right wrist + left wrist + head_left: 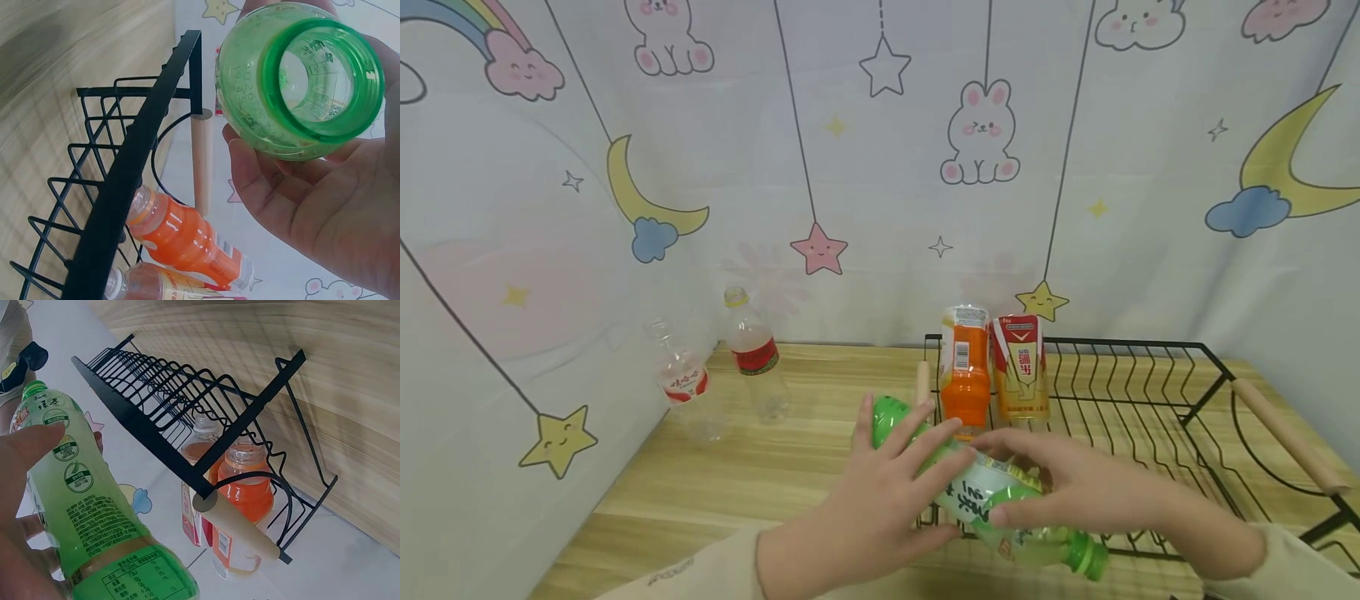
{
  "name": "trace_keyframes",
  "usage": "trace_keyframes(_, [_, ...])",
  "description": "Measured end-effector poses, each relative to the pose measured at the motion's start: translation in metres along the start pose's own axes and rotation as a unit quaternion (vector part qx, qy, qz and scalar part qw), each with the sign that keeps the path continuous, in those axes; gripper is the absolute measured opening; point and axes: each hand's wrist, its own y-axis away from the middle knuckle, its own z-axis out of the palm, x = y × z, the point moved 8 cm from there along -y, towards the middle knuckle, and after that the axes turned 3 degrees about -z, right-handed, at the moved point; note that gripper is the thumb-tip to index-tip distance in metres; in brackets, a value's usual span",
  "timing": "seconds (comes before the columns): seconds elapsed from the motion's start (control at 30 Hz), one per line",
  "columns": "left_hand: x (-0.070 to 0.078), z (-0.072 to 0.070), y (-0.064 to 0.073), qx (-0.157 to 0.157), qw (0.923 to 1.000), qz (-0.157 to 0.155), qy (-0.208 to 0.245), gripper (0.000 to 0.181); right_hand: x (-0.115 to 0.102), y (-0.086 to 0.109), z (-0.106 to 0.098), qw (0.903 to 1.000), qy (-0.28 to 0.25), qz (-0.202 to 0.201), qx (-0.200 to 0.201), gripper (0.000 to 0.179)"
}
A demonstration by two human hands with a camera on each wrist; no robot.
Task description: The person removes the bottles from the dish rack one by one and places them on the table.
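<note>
A green translucent plastic tea bottle (981, 492), uncapped and apparently empty, is held on its side above the wooden table (760, 475), at the near-left corner of the black wire rack (1150, 392). The left hand (872, 508) cradles the base end; the right hand (1075, 483) is curled round the labelled body near the neck. Judged light, thin-walled and easily dented, with a slick label; best gripped at mid-body.

The green tea bottle (992, 500) is pale green with a bright green neck and a white-and-green label. In the black wire rack (1150, 392) stand an orange juice bottle (965, 367) and a red-and-gold one (1019, 367). The backdrop curtain (850, 167) shows pink-cheeked bunnies, yellow moons and stars on white.
</note>
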Motion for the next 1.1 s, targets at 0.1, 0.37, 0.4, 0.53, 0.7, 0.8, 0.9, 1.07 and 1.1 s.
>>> trace_keyframes(0.1, [0.001,0.001,0.001,0.003,1.0000,-0.002,0.003,0.073,-0.001,0.000,0.002,1.0000,-0.003,-0.006,0.000,0.057])
trace_keyframes(0.37, [0.002,0.005,0.002,0.004,0.9999,-0.006,0.007,0.071,-0.001,0.000,0.008,0.9997,-0.021,-0.005,-0.007,0.057])
trace_keyframes(0.4, [0.002,0.005,0.003,0.006,0.9999,-0.006,0.007,0.071,0.000,0.000,0.009,0.9995,-0.029,-0.006,-0.010,0.056])
trace_keyframes(0.53, [0.002,0.007,0.004,0.006,0.9999,-0.007,0.006,0.072,0.001,0.000,0.010,0.9989,-0.045,-0.006,-0.013,0.057])
trace_keyframes(0.7, [0.001,0.009,0.006,0.002,1.0000,-0.007,-0.003,0.074,0.002,0.000,0.011,0.9991,-0.041,0.000,-0.008,0.057])
trace_keyframes(0.8, [0.001,0.010,0.006,0.003,0.9999,-0.007,-0.007,0.074,0.002,0.000,0.011,0.9994,-0.034,0.004,-0.005,0.058])
trace_keyframes(0.9, [0.000,0.010,0.006,0.001,0.9999,-0.008,-0.008,0.074,0.003,0.000,0.011,0.9997,-0.022,0.010,-0.002,0.059])
trace_keyframes(1.07, [-0.001,0.011,0.006,0.001,1.0000,-0.007,-0.006,0.074,0.003,-0.001,0.011,0.9997,-0.020,0.009,-0.008,0.058])
trace_keyframes(1.1, [-0.002,0.011,0.005,0.005,1.0000,-0.007,-0.005,0.073,0.003,-0.001,0.012,0.9995,-0.028,0.005,-0.011,0.057])
